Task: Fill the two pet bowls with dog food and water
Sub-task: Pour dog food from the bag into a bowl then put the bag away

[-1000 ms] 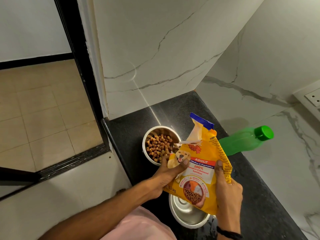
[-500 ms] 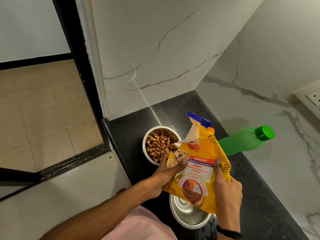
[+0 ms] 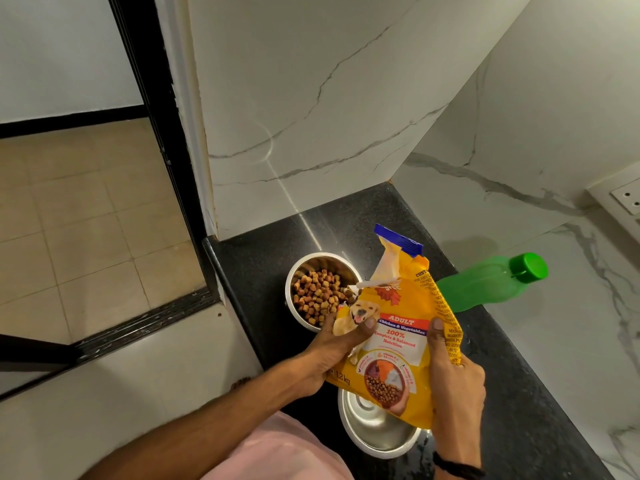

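Dog food bag (image 3: 398, 337), gripped at its sides by the left hand (image 3: 341, 353) and right hand (image 3: 453, 372), has tipped back upright from the kibble-filled far bowl (image 3: 320, 289), suggesting pouring is done, with the near bowl (image 3: 374, 431) and green bottle (image 3: 491, 282) awaiting water.

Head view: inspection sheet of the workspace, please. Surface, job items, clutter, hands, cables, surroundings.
Surface: black counter, wet-looking patch near its front edge.
Job's things: far bowl holds kibble; near bowl shows no kibble, partly hidden by the yellow bag; green bottle, capped, lies on its side by the wall.
Clutter: nothing seen.
Hands: left hand and right hand both grip the bag, top open.
Cables: nothing seen.
Surroundings: marble walls, wall socket, tiled floor.
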